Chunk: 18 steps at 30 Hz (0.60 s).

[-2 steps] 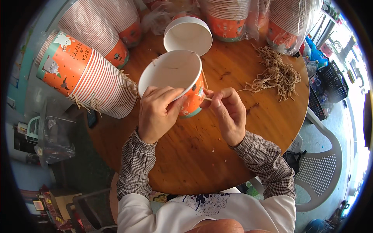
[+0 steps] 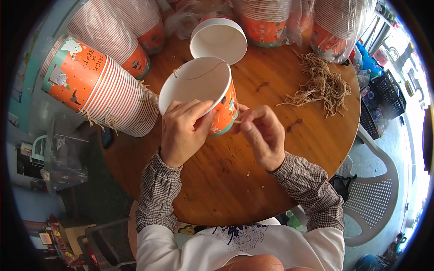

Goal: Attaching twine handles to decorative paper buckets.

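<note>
My left hand [image 2: 185, 131] is closed on the near rim of a white-lined paper bucket [image 2: 225, 113] with an orange printed side and a green base band. The bucket is tilted, its mouth facing up toward me. A thin brown string [image 2: 209, 72] runs across inside the mouth, with a small loop at the far left rim. At the bucket's right side, the fingers of my right hand [image 2: 264, 135] pinch a light string end near the base. Part of those fingers is hidden behind the bucket.
Beyond the held bucket, another paper bucket [image 2: 219, 43] lies with its mouth toward me. A long stack of nested buckets [image 2: 122, 97] leans at the left, strings hanging from it. Loose strings [image 2: 325, 86] are heaped at the right. Bagged stacks [image 2: 266, 29] line the table's far side.
The bucket has tipped and shifted slightly left. More string now shows inside its mouth, while the length outside on the right has gone from sight. My right hand has dropped a little toward the base.
</note>
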Available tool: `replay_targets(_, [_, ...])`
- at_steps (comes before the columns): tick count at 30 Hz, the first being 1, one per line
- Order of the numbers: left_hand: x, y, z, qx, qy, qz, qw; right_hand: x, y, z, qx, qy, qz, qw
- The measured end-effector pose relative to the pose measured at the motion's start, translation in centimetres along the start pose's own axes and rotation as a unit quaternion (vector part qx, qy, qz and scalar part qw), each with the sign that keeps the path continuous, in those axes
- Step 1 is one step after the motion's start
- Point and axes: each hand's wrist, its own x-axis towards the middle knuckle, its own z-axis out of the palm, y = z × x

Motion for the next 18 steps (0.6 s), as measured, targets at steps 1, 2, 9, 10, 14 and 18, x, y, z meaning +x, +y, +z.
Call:
replay_targets(1, [0.0, 0.0, 0.0, -0.001, -0.003, 0.000, 1.000, 0.1, 0.2, -0.2, -0.044, -0.034, -0.016, 0.998])
replay_targets(2, [-0.1, 0.0, 0.0, -0.004, -0.013, -0.012, 1.000, 0.1, 0.0, -0.2, -0.082, -0.057, -0.030, 0.995])
replay_targets(9, [0.1, 0.5, 0.0, -0.022, -0.040, -0.010, 0.999, 0.4, -0.5, 0.4, -0.191, -0.147, -0.124, 0.963])
replay_targets(10, [0.1, 0.5, 0.0, -0.021, -0.044, -0.003, 0.999, 0.5, -0.5, 0.6, -0.214, -0.160, -0.142, 0.953])
replay_targets(14, [0.0, 0.5, 0.0, -0.023, -0.051, -0.019, 0.998, 0.1, -0.3, 1.1, -0.331, -0.140, -0.154, 0.920])
replay_targets(18, [-0.1, 0.2, -0.2, -0.025, -0.020, -0.026, 0.999, 0.1, -0.3, 0.7, -0.436, -0.072, -0.112, 0.890])
